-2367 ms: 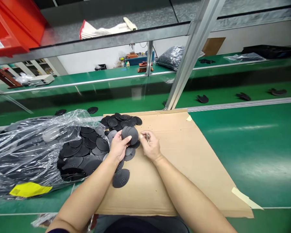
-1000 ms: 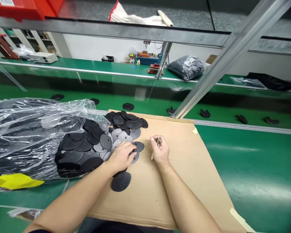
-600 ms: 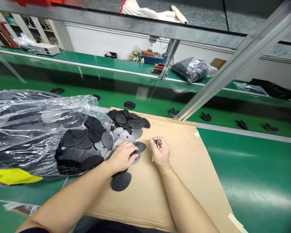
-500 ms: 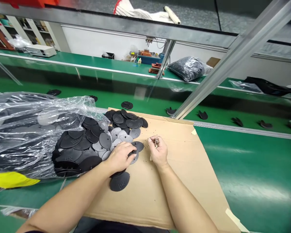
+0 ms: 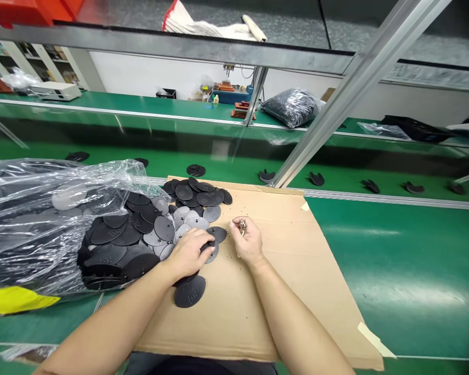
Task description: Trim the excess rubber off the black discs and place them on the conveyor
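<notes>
My left hand [image 5: 189, 253] is closed, its fingers and thumb curled on a round black plastic disc [image 5: 208, 245] at the edge of a spread of discs. My right hand [image 5: 249, 242] is closed around a small metal tool [image 5: 242, 226]; most of it is hidden in the fist, so its exact kind is unclear. Below my left hand, a black disc with a raised mark [image 5: 190, 292] lies on the cardboard sheet [image 5: 293, 271]. Grey-looking discs [image 5: 197, 224] lie just beyond that hand. Tiny black bits are scattered between my hands.
A clear plastic bag [image 5: 35, 208] full of black discs spills open at left. Behind the cardboard, a green conveyor belt [image 5: 234, 174] carries discs and curved black parts [image 5: 316, 178]. A slanted metal post [image 5: 320, 120] rises at the cardboard's far edge. Overhead, a shelf holds a white glove [image 5: 207, 26].
The view has shifted slightly, so the scene sits a little further left. Both hands keep nearly the same places over the cardboard and the same holds.
</notes>
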`<control>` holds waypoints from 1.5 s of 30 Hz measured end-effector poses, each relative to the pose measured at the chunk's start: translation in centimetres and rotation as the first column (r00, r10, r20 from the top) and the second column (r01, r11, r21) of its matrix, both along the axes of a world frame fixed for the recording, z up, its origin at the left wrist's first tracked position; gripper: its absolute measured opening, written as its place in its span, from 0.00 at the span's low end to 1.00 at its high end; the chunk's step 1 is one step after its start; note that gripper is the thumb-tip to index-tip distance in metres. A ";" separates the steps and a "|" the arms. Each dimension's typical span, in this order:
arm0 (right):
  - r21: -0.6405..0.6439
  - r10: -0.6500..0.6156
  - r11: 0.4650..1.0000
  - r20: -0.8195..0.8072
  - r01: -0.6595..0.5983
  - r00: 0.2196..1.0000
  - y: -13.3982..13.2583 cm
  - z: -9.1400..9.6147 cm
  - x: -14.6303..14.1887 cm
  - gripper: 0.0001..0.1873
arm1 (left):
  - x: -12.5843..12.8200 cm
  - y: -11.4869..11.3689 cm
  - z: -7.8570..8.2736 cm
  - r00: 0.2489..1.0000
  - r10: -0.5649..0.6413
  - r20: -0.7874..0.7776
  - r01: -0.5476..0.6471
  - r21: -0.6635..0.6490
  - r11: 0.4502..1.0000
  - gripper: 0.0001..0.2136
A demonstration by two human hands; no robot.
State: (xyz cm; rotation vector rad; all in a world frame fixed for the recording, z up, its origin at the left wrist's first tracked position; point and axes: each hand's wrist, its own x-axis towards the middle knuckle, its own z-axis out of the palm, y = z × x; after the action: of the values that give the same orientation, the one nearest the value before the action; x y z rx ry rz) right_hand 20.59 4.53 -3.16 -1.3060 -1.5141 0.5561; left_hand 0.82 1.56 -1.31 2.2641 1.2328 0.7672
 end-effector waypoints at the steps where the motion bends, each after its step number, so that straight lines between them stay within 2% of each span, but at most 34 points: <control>1: 0.000 -0.002 1.000 0.001 0.002 1.000 0.0 0.0 0.0 0.09 | 0.0 0.0 0.0 1.000 0.000 0.003 0.000 0.002 1.000 0.09; 36: 0.017 0.028 0.999 0.055 -0.029 0.998 0.0 0.1 -0.1 0.08 | -0.1 0.0 0.1 1.000 -0.009 0.001 0.009 0.010 1.000 0.09; 39: 0.030 0.006 1.000 -0.027 -0.005 1.000 -0.2 0.5 -0.1 0.09 | -0.1 -0.1 0.1 1.000 -0.009 -0.002 0.009 0.009 1.000 0.08; 43: 0.061 -0.115 0.989 -0.268 0.136 0.957 -0.4 0.8 0.0 0.13 | -0.1 -0.1 0.0 1.000 -0.009 0.000 0.009 0.005 1.000 0.09; 45: 0.057 -0.158 0.981 -0.338 0.188 0.928 -0.3 0.9 0.0 0.14 | -0.1 -0.1 0.0 1.000 -0.010 0.000 0.010 0.011 1.000 0.08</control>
State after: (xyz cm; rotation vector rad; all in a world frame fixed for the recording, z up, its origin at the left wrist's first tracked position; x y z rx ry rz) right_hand 20.62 4.22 -2.29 -1.1948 -1.1213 0.5564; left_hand 0.67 1.51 -1.33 2.2776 1.2193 0.7717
